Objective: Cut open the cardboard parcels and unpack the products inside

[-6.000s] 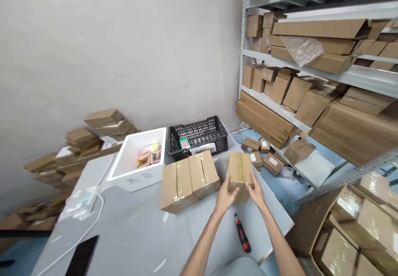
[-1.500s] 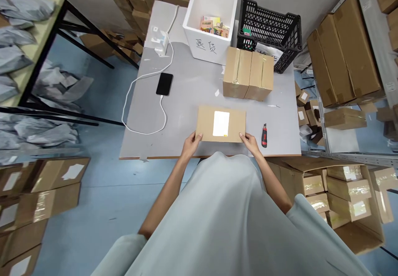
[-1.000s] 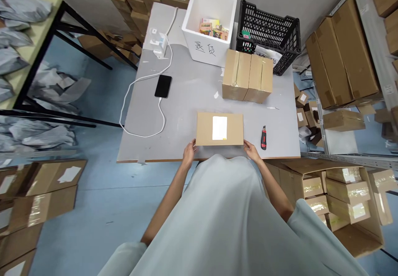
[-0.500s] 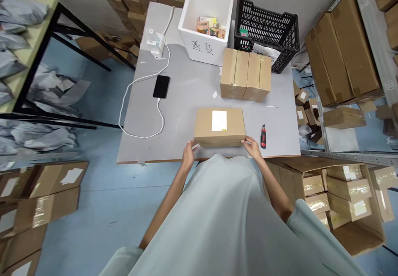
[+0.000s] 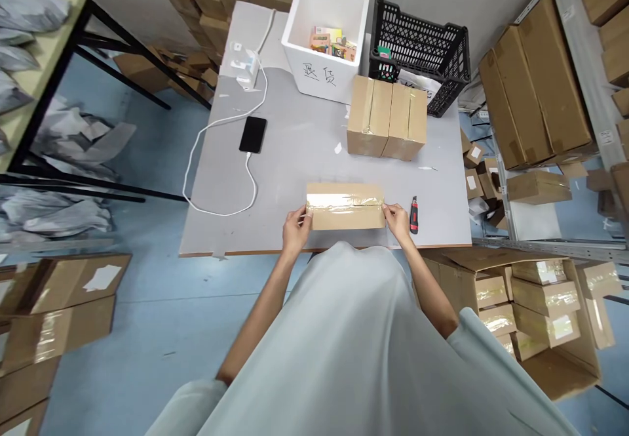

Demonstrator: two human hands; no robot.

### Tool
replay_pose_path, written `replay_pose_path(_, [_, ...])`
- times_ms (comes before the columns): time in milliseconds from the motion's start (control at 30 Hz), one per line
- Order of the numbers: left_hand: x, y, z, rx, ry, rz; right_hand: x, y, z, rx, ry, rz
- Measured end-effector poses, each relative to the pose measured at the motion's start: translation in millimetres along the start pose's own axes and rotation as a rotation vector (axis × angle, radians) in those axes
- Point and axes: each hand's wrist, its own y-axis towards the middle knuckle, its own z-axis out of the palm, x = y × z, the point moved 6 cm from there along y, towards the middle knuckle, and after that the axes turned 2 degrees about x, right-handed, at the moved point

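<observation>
A long cardboard box [image 5: 345, 216] is between my hands at the front edge of the grey table [image 5: 285, 160]. Shiny clear tape runs along the face turned up to me. At its left end my left hand [image 5: 297, 227] grips it, fingers closed round the corner. My right hand [image 5: 397, 221] pinches the right end. Just right of that hand lies a red and black utility knife [image 5: 415, 216]. Whether the box rests fully on the table I cannot tell.
Behind stand two taped cardboard boxes [image 5: 387, 118], a white foam bin [image 5: 322, 82] with small packets, and a black plastic crate [image 5: 417, 42]. A phone [image 5: 253, 135] on a white cable lies left. An open carton [image 5: 545, 370] holding boxes stands at lower right.
The box has been turned over: its white label has gone from view and a taped face shows. Both hands have closed on its ends.
</observation>
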Motion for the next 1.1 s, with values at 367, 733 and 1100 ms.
replay_pose_path(367, [60.4,-8.6,8.5,0.079,-0.169,-0.268,-72.1,-10.9,13.2,0.13,0.072,0.2])
replay_pose_path(733, [51.4,-0.1,37.2,0.239,-0.127,-0.241,-79.2,-21.6,57.3,0.352,0.215,0.139])
replay_pose_path(1100, [20.1,6.0,12.6,0.209,-0.185,-0.128,-35.2,-18.3,29.7,0.241,0.409,0.085])
